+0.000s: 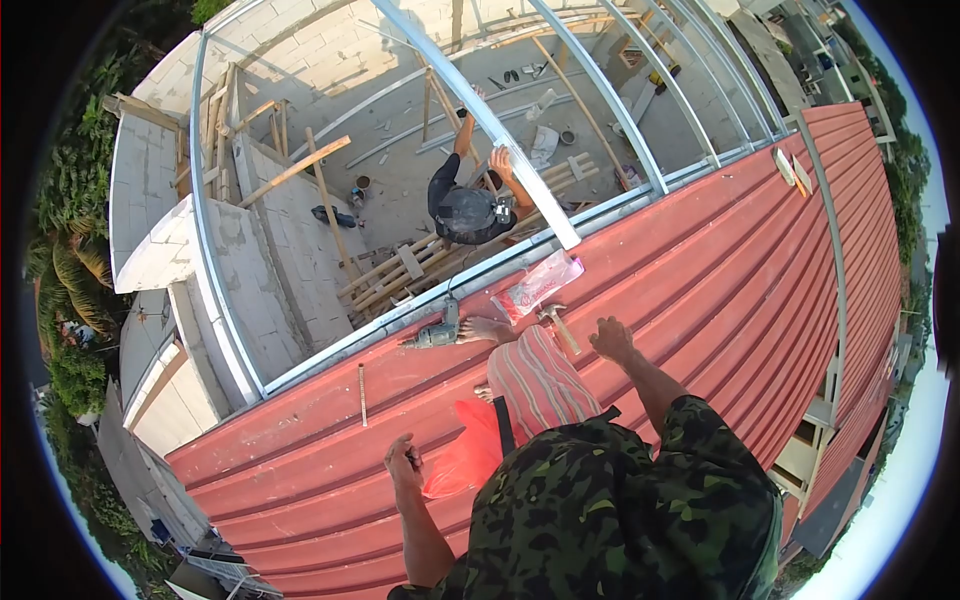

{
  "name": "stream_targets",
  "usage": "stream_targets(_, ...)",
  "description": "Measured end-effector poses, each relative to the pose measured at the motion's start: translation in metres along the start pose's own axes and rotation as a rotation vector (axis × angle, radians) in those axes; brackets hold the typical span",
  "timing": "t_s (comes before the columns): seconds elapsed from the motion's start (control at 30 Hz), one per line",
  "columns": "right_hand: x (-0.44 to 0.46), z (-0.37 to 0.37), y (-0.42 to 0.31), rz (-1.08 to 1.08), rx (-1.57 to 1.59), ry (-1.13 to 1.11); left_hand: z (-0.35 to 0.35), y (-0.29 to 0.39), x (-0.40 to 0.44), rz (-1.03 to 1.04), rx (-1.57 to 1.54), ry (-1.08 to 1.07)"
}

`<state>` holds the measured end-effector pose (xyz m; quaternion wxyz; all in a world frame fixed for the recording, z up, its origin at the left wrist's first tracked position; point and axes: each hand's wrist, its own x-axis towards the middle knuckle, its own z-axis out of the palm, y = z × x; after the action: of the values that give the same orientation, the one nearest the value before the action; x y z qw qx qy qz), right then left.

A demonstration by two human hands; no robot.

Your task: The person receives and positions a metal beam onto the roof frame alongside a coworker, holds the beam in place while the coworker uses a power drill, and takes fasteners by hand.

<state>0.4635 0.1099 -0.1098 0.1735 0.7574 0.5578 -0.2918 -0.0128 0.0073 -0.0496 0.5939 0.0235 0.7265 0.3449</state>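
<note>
My left hand (403, 464) is raised over the red corrugated roof (320, 465), beside a bright red plastic bag (464, 452). Its fingers are curled around something small and dark that I cannot make out. To the right of my knee, my right hand (612, 340) hangs with bent fingers; what they hold, if anything, is hidden. A hammer (561, 328) lies on the roof just left of that hand. By my bare foot lies a grey-green power drill (437, 329). Beyond the hammer is a clear, pink-printed plastic packet (538, 286). A thin strip (363, 395) lies farther left.
Past the roof edge drops an open room with block walls (265, 235). A co-worker (470, 208) in a dark cap stands below, hands at a metal beam (490, 125). More metal rafters (600, 95) span the opening. Wooden poles (400, 272) stand underneath.
</note>
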Motion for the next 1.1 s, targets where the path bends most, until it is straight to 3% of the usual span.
stream_targets(1.1, 0.01, 0.016, -0.011, -0.002, 0.035, -0.054, 0.008, 0.012, 0.013, -0.033, -0.076, -0.011)
